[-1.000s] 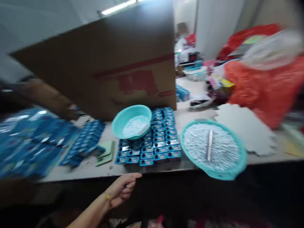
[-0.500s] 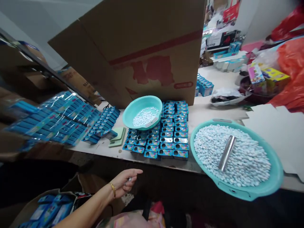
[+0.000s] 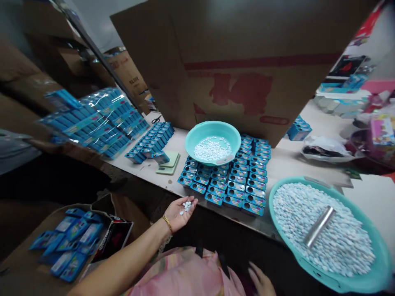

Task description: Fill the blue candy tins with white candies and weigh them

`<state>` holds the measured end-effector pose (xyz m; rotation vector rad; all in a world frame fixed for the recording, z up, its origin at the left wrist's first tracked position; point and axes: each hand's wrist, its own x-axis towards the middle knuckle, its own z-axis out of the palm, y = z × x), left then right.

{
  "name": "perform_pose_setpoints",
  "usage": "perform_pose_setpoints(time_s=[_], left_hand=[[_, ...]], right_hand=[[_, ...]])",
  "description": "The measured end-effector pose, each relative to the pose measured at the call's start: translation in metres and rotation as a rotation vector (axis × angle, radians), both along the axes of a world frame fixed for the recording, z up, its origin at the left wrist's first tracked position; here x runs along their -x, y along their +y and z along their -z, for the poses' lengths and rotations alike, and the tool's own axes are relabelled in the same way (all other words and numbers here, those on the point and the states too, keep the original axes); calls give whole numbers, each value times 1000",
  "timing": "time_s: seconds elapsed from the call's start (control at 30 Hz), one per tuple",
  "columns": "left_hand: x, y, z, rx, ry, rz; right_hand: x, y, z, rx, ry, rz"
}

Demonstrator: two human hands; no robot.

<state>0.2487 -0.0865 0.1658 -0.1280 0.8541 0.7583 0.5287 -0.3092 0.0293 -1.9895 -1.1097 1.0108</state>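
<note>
My left hand [image 3: 180, 213] is turned palm up in front of the table edge, fingers slightly curled, with several small white tablets [image 3: 187, 205] lying in the palm. Just beyond it stand rows of blue tins [image 3: 236, 193] with round dark openings; a few loose tablets lie on their tops. A turquoise basin [image 3: 212, 127] with some pale tablets rests on the rows. At the bottom edge my right hand [image 3: 261, 281] shows partly, blurred, its fingers stretched out with nothing visible in them. To the right, a larger turquoise basin [image 3: 382, 263] is full of tablets, and a metal tube [image 3: 319, 227] lies on them.
A green scale [image 3: 169, 163] stands left of the tins, near more blue tins [image 3: 151, 142]. Wrapped blue packs [image 3: 98, 119] are stacked at left. An open carton [image 3: 123, 234] with blue packs is on the lower left. A large cardboard sheet [image 3: 234, 49] stands behind.
My left hand has turned up and opened from a closed grip, so the tablets now show. My right hand has come into view at the bottom. The view has swung left.
</note>
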Motion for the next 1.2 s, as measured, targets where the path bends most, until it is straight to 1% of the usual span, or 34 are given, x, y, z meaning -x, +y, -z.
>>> perform_pose_setpoints(time_s=[0.07, 0.1, 0.17, 0.27, 0.33, 0.4, 0.47, 0.57, 0.63, 0.67, 0.73, 0.8, 0.9, 1.0, 1.1, 1.2], left_hand=[[21, 6, 8, 3, -33, -56], [33, 9, 12, 7, -42, -84], [62, 18, 22, 15, -49, -143], [115, 36, 38, 23, -27, -232], [156, 54, 48, 32, -4, -280], [200, 74, 57, 46, 13, -302], [244, 96, 63, 54, 33, -301], [304, 129, 65, 48, 55, -255], [335, 150, 63, 38, 56, -201], [346, 160, 61, 32, 55, -176], [361, 177, 59, 13, 52, -145], [369, 190, 58, -8, 38, -131], [372, 202, 61, -28, -2, -105], [372, 207, 67, -13, -26, -82], [373, 209, 70, 24, -40, -90], [374, 212, 70, 51, -42, -147]], right_hand=[[14, 48, 7, -11, 78, -142], [21, 71, 5, -22, 115, -213], [41, 114, -10, -51, 148, -324], [85, 172, -45, -92, 129, -422], [124, 207, -65, -105, 113, -468], [167, 240, -78, -114, 95, -497], [210, 271, -85, -119, 75, -506], [268, 310, -91, -112, 30, -512], [297, 330, -94, -109, -17, -512], [309, 338, -96, -109, -43, -512], [327, 350, -100, -100, -93, -521], [339, 360, -103, -79, -132, -542], [350, 375, -108, -66, -178, -565], [360, 391, -110, -119, -224, -565], [368, 409, -105, -192, -251, -503], [373, 432, -88, -228, -185, -416]])
